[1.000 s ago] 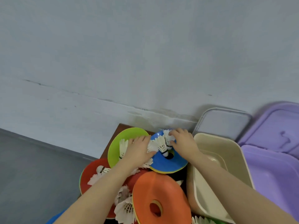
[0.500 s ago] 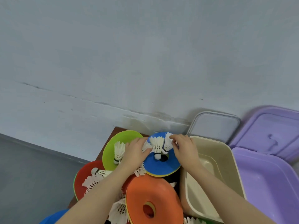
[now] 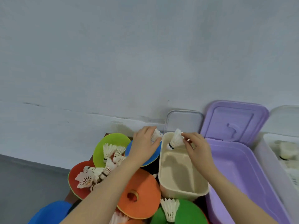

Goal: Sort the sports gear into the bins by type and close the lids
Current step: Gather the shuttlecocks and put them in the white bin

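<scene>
Right now the right hand (image 3: pixel 198 147) is pinching 1 shuttlecock (image 3: pixel 175 139) by its feathers above the far end of the empty beige bin (image 3: pixel 182 189), while the left hand (image 3: pixel 144 143) is closing around another shuttlecock (image 3: pixel 156 135) just beside the bin's far-left corner. Letting go carelessly is risking a light shuttlecock bouncing off the rim, or crushed feathers. I am counting 3 open bins, 2 lids propped against the wall, roughly 7 disc cones, and about 9 loose shuttlecocks lying across the tabletop, though the pile is hiding some.
</scene>
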### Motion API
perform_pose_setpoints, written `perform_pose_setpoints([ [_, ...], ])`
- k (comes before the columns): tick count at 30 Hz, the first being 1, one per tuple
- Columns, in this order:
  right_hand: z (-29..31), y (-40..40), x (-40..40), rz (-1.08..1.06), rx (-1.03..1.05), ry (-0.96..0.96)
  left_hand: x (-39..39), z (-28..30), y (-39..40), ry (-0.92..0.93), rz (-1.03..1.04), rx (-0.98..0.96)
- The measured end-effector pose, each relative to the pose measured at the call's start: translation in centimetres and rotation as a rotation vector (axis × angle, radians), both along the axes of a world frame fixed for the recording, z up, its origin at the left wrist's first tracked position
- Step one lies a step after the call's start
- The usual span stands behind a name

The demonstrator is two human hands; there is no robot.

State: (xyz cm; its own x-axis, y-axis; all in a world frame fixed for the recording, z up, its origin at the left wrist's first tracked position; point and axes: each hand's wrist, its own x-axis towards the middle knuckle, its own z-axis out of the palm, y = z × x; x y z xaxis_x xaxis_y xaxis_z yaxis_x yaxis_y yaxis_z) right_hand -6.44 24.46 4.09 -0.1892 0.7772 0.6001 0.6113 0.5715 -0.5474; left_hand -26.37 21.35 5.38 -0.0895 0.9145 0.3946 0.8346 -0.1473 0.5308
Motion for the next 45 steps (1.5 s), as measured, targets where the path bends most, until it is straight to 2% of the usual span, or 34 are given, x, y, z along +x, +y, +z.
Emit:
perform_pose_setpoints([
  [9,2.0,-2.1,15.1,-0.134,0.031,0.151,15.9,3.0,1.0,0.085,-0.170,0.049],
  [18,1.6,-3.3,31.2,-0.348,0.040,0.120,32.6,2.7,2.6,0.046,-0.365,0.062],
  [21,1.6,-3.4,35.6,-0.416,0.027,0.105,36.9,2.3,3.2,-0.018,-0.395,0.041],
  [25,0.9,-3.0,39.5,-0.482,-0.056,0.086,41.6,1.2,3.9,-0.194,-0.411,-0.033],
  [29,-0.5,-1.8,41.6,-0.518,-0.107,-0.020,44.9,0.0,4.3,-0.345,-0.356,-0.189],
  [30,-0.9,-1.6,42.0,-0.524,-0.130,-0.050,45.5,-0.4,4.4,-0.292,-0.337,-0.210],
  [33,-2.4,-1.4,42.6,-0.505,-0.229,-0.170,46.3,-1.7,4.5,0.033,-0.299,-0.258],
  [38,-3.3,-1.9,42.8,-0.452,-0.347,-0.380,45.6,-2.8,4.6,0.357,-0.329,-0.322],
  [42,-2.1,-2.6,41.9,-0.449,-0.316,-0.398,44.4,-2.4,4.1,0.430,-0.335,-0.287],
  [45,-1.1,-3.2,40.9,-0.436,-0.284,-0.348,42.4,-1.1,3.4,0.451,-0.321,-0.135],
])
